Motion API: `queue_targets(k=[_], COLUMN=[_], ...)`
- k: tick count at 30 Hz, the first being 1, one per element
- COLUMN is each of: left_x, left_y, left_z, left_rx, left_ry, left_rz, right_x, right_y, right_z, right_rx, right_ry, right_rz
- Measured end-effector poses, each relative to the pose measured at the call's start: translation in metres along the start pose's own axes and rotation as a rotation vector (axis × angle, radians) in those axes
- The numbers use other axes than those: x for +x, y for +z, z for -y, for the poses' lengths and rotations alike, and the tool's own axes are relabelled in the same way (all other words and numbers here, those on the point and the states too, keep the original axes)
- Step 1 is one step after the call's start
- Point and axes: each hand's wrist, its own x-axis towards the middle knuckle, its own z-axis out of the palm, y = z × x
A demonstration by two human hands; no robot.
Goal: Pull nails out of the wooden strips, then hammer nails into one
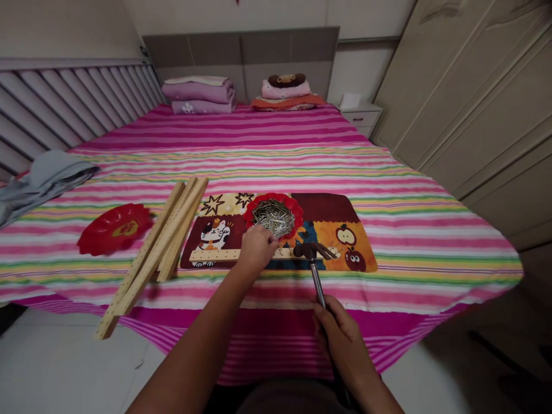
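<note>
My right hand (pixel 338 330) is wrapped round the dark handle of a claw hammer (pixel 317 282). The hammer's head lies over the right part of a wooden strip (pixel 215 255) with a row of small holes or dots. Across the middle of that strip reaches my left hand (pixel 257 248), its fingers bent together; whatever is between them is too small to make out. A few nails (pixel 280 251) seem to stick up from the strip beside those fingertips. Just beyond is a red scalloped bowl (pixel 249 215) heaped with loose nails (pixel 276 217). Strip and bowl rest on a patterned mat (pixel 325 207).
Several wooden strips (pixel 146 261) lie piled on the left, their near ends jutting past the bed's edge. A red plate (pixel 114 230) sits beyond them. Grey cloth (pixel 52 175) is at far left. Folded bedding (pixel 198 95) stands at the back of the striped bed (pixel 409 230).
</note>
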Motion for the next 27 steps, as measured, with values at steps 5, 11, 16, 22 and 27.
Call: queue_targets(k=[5, 11, 16, 22, 27], left_x=[0.0040, 0.0015, -0.0001, 0.0007, -0.0014], left_y=[-0.0050, -0.0055, -0.0056, -0.0065, -0.0068], left_z=[0.0055, 0.0051, 0.0057, 0.0066, 0.0032], left_rx=[0.015, 0.012, -0.015, -0.023, -0.058], left_ry=[-0.005, -0.022, -0.012, 0.011, 0.066], left_rz=[0.054, 0.069, 0.091, 0.067, 0.038], right_x=[-0.0010, -0.0015, -0.0016, -0.0010, -0.0012], right_y=[0.0014, 0.0025, 0.0005, -0.0013, -0.0012], right_z=[0.0004, 0.0003, -0.0015, -0.0014, 0.0001], right_rx=[0.013, 0.020, 0.013, 0.021, -0.008], right_ry=[0.020, 0.021, 0.017, 0.022, 0.007], right_rz=[-0.006, 0.012, 0.003, 0.003, 0.003])
